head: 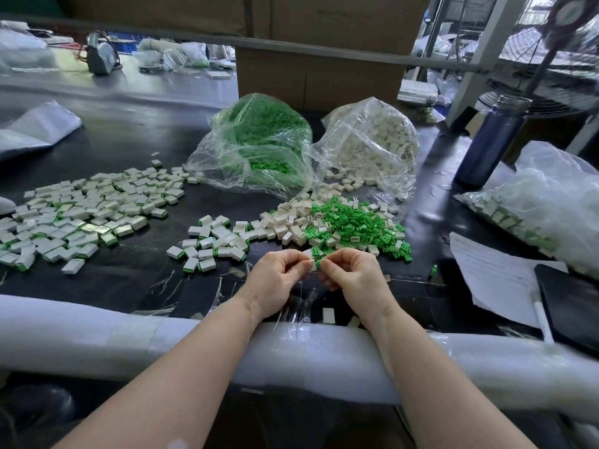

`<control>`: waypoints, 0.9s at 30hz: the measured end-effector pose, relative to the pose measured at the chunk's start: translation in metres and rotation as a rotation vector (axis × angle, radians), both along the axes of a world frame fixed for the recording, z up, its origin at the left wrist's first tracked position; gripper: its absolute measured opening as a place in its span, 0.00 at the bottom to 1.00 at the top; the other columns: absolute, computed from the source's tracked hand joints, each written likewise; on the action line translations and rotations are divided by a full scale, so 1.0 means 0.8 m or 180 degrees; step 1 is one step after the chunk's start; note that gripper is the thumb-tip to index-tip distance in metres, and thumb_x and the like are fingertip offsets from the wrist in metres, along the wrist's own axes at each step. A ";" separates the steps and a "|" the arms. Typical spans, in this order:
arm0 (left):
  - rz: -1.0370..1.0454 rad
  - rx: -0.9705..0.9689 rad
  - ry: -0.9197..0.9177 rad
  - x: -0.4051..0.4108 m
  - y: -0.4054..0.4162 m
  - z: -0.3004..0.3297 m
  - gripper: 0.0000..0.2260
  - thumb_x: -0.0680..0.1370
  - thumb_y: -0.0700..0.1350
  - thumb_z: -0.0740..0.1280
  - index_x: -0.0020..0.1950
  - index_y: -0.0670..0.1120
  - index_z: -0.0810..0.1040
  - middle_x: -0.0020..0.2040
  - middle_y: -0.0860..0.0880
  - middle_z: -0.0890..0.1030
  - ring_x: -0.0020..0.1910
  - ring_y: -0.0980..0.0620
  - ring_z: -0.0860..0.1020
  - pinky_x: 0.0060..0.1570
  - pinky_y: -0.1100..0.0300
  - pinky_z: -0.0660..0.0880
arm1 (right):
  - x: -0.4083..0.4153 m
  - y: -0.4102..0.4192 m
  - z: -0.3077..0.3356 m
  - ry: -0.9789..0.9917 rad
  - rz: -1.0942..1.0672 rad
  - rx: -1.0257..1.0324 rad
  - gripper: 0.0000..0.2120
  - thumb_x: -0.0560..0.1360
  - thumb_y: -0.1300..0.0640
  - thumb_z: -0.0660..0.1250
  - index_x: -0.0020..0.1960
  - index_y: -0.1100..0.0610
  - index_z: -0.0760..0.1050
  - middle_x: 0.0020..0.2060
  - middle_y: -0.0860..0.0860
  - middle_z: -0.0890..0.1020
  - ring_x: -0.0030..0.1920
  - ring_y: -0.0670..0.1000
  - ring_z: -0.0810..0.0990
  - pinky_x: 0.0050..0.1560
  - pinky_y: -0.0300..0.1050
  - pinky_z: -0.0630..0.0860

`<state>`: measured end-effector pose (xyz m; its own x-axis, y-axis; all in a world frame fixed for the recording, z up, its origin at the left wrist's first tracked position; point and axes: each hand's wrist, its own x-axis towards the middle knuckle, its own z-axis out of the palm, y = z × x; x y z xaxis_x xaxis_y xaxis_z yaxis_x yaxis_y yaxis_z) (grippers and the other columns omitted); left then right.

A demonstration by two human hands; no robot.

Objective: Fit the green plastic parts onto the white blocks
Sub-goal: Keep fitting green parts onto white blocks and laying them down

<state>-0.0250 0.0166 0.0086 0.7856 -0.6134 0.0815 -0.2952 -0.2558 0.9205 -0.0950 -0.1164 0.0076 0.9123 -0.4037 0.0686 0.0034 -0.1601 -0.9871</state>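
Left hand [275,280] pinches a white block [311,253] and right hand [356,273] pinches a green part [318,262] against it, the loose pile [340,222] lying just beyond both hands.

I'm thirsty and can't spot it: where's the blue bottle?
In the head view the blue bottle stands upright at the far right of the table, right of the bag of white blocks.
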 end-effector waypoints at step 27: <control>0.0095 0.0128 -0.0131 -0.008 -0.004 0.004 0.05 0.75 0.41 0.68 0.48 0.47 0.82 0.43 0.41 0.83 0.41 0.43 0.79 0.51 0.48 0.76 | 0.001 0.001 0.000 -0.0195 0.0100 0.0010 0.08 0.71 0.68 0.70 0.36 0.58 0.76 0.28 0.52 0.79 0.27 0.45 0.76 0.30 0.35 0.74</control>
